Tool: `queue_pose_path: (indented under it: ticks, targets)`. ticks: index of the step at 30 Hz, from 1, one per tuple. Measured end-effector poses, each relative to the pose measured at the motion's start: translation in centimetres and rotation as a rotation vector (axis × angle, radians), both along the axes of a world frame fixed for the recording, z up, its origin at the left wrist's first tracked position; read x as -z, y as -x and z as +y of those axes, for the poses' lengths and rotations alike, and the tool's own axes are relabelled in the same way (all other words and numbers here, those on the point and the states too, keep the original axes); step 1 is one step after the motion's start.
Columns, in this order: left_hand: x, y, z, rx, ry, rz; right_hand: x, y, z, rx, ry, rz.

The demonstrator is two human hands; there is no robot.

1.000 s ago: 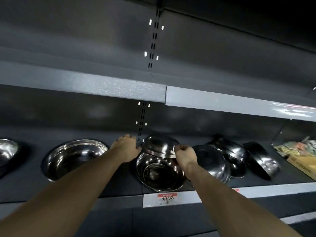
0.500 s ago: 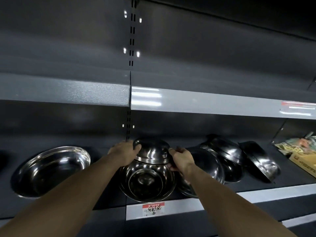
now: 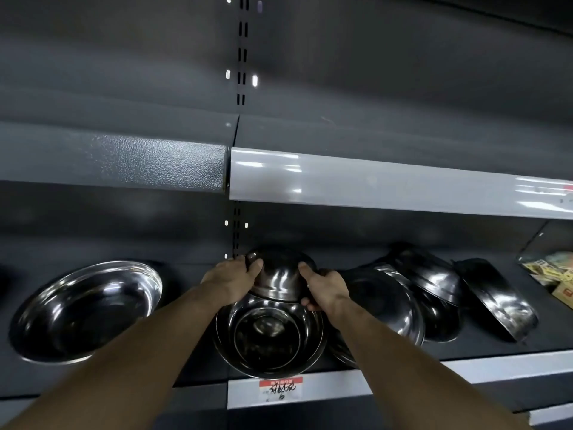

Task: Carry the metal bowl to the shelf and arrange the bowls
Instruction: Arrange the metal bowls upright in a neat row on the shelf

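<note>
Left hand: my left hand (image 3: 231, 282) grips the left side of the upturned metal bowl (image 3: 280, 279); my thumb lies across its upper flank, my fingers curl behind it out of sight.
Right hand: my right hand (image 3: 327, 288) holds the bowl's right side; thumb pressed on the curved wall, fingers tucked under the rim as far as I can tell, since the light there is poor.
Metal bowl: upside down, base uppermost, held between both my hands just above the open bowl (image 3: 269, 338); its rim meets or nearly meets the far edge of that bowl.
Open bowl: sits mouth up on the shelf (image 3: 192, 377), tilted toward me, near the front edge; a smaller one seems nested inside.
Left neighbour: a wide shallow bowl (image 3: 85, 310) lies tilted, well apart from my hands.
Right neighbours: several leaning bowls (image 3: 434, 283) overlap each other in a row; the last one (image 3: 496, 297) stands steeply on edge.
Shelf front: a price label (image 3: 280, 389) with handwriting sits below the open bowl.
Far right: some boxes (image 3: 558, 280), partly cut off.
</note>
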State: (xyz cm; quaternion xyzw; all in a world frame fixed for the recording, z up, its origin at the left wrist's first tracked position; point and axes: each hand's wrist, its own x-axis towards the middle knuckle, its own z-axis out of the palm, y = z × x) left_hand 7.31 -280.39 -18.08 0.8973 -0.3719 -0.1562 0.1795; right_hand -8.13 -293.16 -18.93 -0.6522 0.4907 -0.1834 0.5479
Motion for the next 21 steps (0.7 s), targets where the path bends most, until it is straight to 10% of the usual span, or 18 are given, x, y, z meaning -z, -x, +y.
queue_pose_path:
  ticks: [21]
  targets:
    - [-3.7,1.8,3.9,-0.309,0.708,0.220,-4.0,1.8,5.2,0.018,0.409,-0.245]
